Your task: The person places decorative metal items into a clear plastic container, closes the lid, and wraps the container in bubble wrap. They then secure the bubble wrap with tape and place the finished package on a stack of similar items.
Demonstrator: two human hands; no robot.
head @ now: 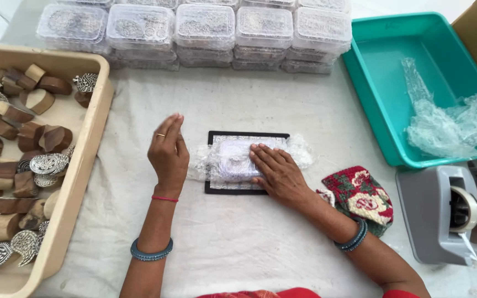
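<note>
A beige tray [92, 118] is filled with many wooden printing blocks [26, 138], too heaped to be counted. One teal tray [371, 83] is occupied by loose bubble wrap [454, 124]. Five clear lidded boxes [205, 27] are seen per row. The bubble-wrapped block [236, 160] is pressed flat on a black mat [216, 189] by the right hand [277, 171], fingers spread; the left hand [168, 152] is raised beside it, fingers released.

A craft packing workshop: a bin of carved wooden stamps [23, 165], stacked clear boxes [205, 33] (lidded), a tape dispenser [448, 215].
</note>
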